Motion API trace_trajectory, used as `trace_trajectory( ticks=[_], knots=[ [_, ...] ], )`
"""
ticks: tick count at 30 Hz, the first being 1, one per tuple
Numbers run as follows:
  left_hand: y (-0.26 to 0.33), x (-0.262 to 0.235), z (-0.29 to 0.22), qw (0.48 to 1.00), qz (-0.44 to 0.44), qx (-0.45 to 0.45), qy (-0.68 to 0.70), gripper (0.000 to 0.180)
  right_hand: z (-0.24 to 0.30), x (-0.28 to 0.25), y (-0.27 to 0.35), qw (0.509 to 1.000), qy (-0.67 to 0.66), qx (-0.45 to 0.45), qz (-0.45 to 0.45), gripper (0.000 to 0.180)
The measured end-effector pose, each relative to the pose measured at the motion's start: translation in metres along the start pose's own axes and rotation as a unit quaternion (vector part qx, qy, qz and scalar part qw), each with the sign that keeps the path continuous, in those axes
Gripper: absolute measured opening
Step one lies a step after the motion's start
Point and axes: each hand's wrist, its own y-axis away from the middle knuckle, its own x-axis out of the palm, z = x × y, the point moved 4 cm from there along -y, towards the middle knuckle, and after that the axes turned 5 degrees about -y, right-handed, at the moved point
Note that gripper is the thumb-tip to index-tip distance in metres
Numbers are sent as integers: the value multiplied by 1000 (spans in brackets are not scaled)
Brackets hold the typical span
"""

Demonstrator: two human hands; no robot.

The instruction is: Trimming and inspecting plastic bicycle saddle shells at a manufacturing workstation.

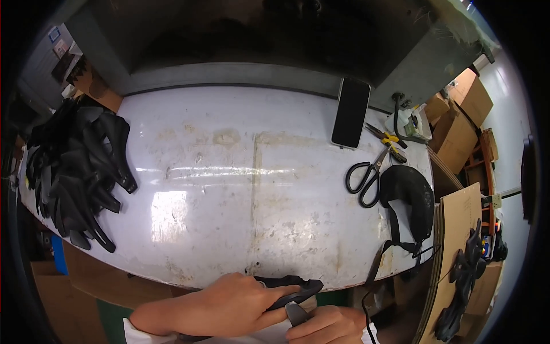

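At the near edge of the white table (pixel 212 229), my left hand (pixel 229 304) is closed around a black moulded part (pixel 308 288), its index finger lying along it. The part's dark curved end sticks out past the fingers; the rest is hidden under the hand. Right beside it, my right hand (pixel 327 325) grips a flat grey blade-like piece (pixel 296 313), whose rounded tip touches or nearly touches the left fingers. Its lower end is covered by the hand, so I cannot tell its exact kind.
A heap of black moulded parts (pixel 86 172) covers the table's left end. To the right lie a phone (pixel 350 113), yellow-handled pliers (pixel 388 137), black scissors (pixel 371 179) and a black mesh cap-like item (pixel 409 192) with a strap. Cardboard (pixel 458 246) with black parts stands beside the table.
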Motion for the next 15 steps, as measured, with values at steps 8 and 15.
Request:
trace_trajectory(
  ticks=[8, 15],
  knots=[
    [-2, -2, 0, 1000, 22, -11, 13, 49, -16, -1, 17, 996, -37, 20, -77, 17],
    [14, 4, 3, 982, -161, 71, -62, 54, -9, 2, 7, 992, 2, 72, 101, 18]
  ],
)
